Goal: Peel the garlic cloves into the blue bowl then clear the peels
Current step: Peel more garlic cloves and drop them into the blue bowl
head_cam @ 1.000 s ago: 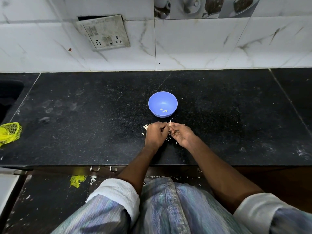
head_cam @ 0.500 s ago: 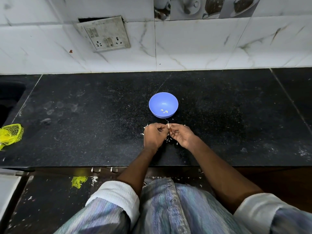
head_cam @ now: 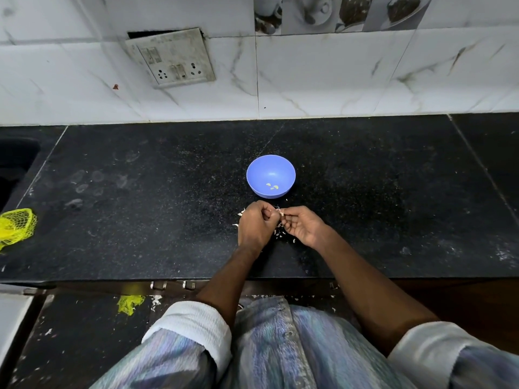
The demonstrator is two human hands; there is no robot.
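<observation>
A blue bowl (head_cam: 271, 175) stands on the black counter with a few peeled garlic cloves (head_cam: 272, 187) at its bottom. Just in front of it my left hand (head_cam: 257, 227) and my right hand (head_cam: 302, 226) meet, fingers curled. Together they pinch a small garlic clove (head_cam: 279, 211) with a thin strip of skin sticking up from it. The clove is mostly hidden by my fingers. White garlic peels (head_cam: 280, 233) lie scattered on the counter under and around both hands.
A yellow mesh bag (head_cam: 15, 227) lies at the counter's left edge, beside a dark sink (head_cam: 14, 164). A switch plate (head_cam: 170, 57) hangs on the tiled wall behind. More peel bits and a yellow mesh scrap (head_cam: 130, 303) lie on the floor below the counter edge.
Both hands stay together in front of the bowl, working the clove. The right hand's fingers have shifted slightly outward, pulling at the skin.
</observation>
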